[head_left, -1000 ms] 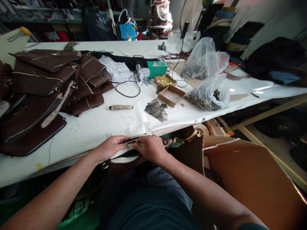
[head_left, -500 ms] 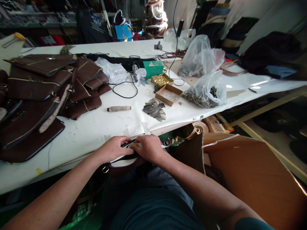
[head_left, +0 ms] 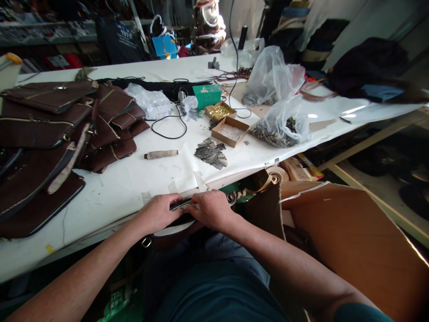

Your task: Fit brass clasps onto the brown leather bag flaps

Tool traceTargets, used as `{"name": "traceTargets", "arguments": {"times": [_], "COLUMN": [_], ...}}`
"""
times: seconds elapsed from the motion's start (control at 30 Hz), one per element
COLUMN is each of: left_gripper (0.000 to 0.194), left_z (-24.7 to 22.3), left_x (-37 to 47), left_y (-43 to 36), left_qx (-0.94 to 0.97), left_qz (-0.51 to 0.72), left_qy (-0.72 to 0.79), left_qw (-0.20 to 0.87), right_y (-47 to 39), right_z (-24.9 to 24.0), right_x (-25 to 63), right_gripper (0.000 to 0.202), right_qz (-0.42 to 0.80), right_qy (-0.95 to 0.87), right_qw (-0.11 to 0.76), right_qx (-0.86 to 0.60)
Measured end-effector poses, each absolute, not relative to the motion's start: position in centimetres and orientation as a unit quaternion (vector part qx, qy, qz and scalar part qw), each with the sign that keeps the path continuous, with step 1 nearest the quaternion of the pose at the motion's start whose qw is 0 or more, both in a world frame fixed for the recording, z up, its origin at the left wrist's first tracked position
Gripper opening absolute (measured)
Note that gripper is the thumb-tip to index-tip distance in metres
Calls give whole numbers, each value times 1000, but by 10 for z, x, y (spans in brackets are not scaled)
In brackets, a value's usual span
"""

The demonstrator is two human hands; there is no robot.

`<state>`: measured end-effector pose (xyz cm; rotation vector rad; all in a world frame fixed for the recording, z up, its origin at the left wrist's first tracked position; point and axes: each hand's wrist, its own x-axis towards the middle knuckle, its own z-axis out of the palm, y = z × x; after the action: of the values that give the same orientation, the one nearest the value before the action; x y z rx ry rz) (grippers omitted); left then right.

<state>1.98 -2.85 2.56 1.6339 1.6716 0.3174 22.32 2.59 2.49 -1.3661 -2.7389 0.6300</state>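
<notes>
A dark brown bag (head_left: 170, 240) with a pale lining and a metal buckle at its left side rests at my lap, against the table's front edge. My left hand (head_left: 161, 213) is closed on the left part of its upper edge, thumb inward. Close beside it, my right hand (head_left: 213, 209) grips the same edge, fingers curled over the rim. Both hands hide most of the bag's opening. Just beyond them on the table lie a heap of thin grey metal plates (head_left: 211, 153) and a short cloth-wrapped rod (head_left: 161, 154).
Brown leather bag pieces (head_left: 43, 116) are piled on the table's left. Small boxes of gold-coloured fittings (head_left: 220, 111) and clear bits (head_left: 230, 130) stand mid-table, near plastic bags of metal parts (head_left: 281, 127). A big cardboard box (head_left: 348, 232) stands open at my right.
The view has shifted slightly, so the table's contents sit a little further left. Both hands keep their hold on the bag's edge, with the left hand turned slightly more over it.
</notes>
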Motion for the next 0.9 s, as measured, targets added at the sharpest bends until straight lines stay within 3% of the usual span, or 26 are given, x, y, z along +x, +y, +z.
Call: {"name": "traceTargets", "arguments": {"times": [0.23, 0.57, 0.8, 0.9], "left_gripper": [37, 31, 32, 36], "left_z": [33, 36, 30, 30], "left_x": [27, 38, 25, 26], "left_y": [-18, -23, -19, -25], "left_qx": [667, 686, 684, 684], "left_qz": [2, -37, -50, -12], "left_qy": [692, 670, 693, 674], "left_qw": [277, 280, 222, 277], "right_y": [26, 24, 7, 19], "right_z": [23, 26, 87, 75], "right_x": [224, 238, 278, 303], "right_gripper": [28, 22, 22, 32], "right_qz": [197, 225, 477, 511], "right_qy": [-883, -921, -860, -778], "right_qw": [22, 51, 173, 266], "right_qx": [-426, -313, -59, -250]}}
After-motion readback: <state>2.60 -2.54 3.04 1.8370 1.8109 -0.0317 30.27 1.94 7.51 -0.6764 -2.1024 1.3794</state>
